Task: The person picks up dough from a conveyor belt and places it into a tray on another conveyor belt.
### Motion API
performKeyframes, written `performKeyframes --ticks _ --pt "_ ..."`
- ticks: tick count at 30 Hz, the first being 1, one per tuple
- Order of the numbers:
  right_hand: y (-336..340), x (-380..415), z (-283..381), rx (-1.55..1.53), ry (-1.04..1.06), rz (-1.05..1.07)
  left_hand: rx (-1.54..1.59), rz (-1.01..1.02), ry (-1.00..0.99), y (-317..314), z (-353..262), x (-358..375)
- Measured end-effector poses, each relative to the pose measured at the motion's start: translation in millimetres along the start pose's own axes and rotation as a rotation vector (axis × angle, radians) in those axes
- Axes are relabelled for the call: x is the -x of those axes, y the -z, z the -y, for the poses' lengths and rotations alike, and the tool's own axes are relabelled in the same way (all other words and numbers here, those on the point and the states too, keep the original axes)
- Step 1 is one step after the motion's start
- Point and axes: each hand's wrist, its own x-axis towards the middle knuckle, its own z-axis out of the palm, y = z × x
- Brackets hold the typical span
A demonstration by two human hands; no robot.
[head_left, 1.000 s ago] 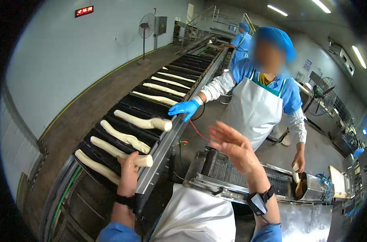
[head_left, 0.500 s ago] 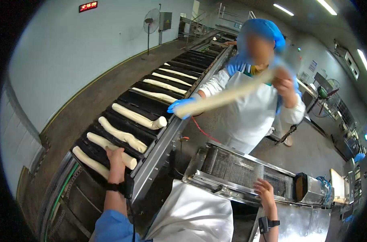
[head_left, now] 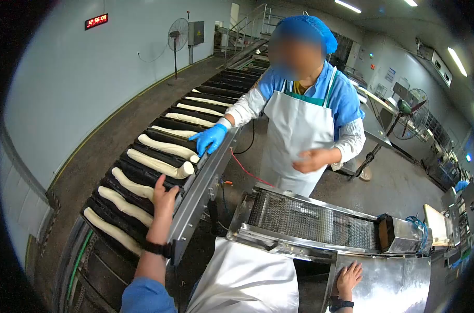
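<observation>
Long pale rolls that look like dough lie crosswise in the black troughs of a conveyor (head_left: 192,182). My left hand (head_left: 164,201) is over the conveyor's near side, fingers apart, at the end of one dough roll (head_left: 130,183); contact is hard to tell. Just beyond my fingertips lies another dough roll (head_left: 156,163), its thick round end toward the metal rail. My right hand (head_left: 348,280) rests with fingers spread on a shiny metal panel (head_left: 388,276) and holds nothing.
Across from me stands a co-worker in a white apron (head_left: 299,122). Their blue-gloved hand (head_left: 210,138) is at the conveyor rail; their bare hand (head_left: 316,159) is before the apron. A mesh belt (head_left: 310,219) runs between us. A pedestal fan (head_left: 178,34) stands by the wall.
The co-worker's raised dough roll has left their hands, and their gloved hand is now at the rail. The conveyor rolls have shifted toward me. My right hand has lowered onto the panel.
</observation>
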Motion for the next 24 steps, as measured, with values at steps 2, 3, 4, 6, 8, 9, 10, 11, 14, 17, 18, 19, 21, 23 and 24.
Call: performKeyframes --ticks 2,3,4,6,8,9,10,11,14,17,18,19,21,23,24 --pt "3 0 7 0.041 -0.033 0.021 -0.094 0.031 0.104 -22 -9 -5" --pt "2 -1 8 0.042 -0.029 0.022 -0.138 0.006 0.1 -30 -7 -9" --pt "0 -1 6 0.039 -0.023 0.02 -0.139 0.003 0.099 -33 2 -17" --pt "0 1 7 0.038 -0.017 0.018 -0.152 -0.064 0.07 -38 22 -34" --pt "4 6 10 0.016 -0.022 0.012 -0.336 -0.122 0.115 -39 18 -36" --pt "5 7 11 0.016 -0.023 0.011 -0.524 -0.177 0.161 -42 7 -31" --pt "5 7 11 0.017 -0.023 0.014 -0.813 -0.229 0.04 -46 -7 -15" --pt "5 8 12 0.016 -0.026 0.017 -0.509 -0.166 0.006 -44 -15 -7" --pt "11 10 17 0.009 -0.022 0.033 -0.192 -0.214 0.098 -23 16 -29" --pt "17 12 21 -0.002 -0.019 0.023 0.273 -0.339 0.269 -12 -30 -19" --pt "16 13 20 -0.01 -0.029 0.022 0.244 -0.369 0.259 -9 -42 -8" --pt "14 13 20 -0.015 -0.018 0.007 0.214 -0.398 0.251 -5 -43 1" --pt "12 14 18 -0.019 -0.018 -0.008 0.208 -0.321 0.071 23 0 -18" --pt "19 15 19 -0.013 0.023 -0.005 -0.051 -0.198 0.042 34 -10 -7" --pt "22 18 19 -0.029 0.034 -0.016 -0.03 -0.186 0.026 41 -2 -7"
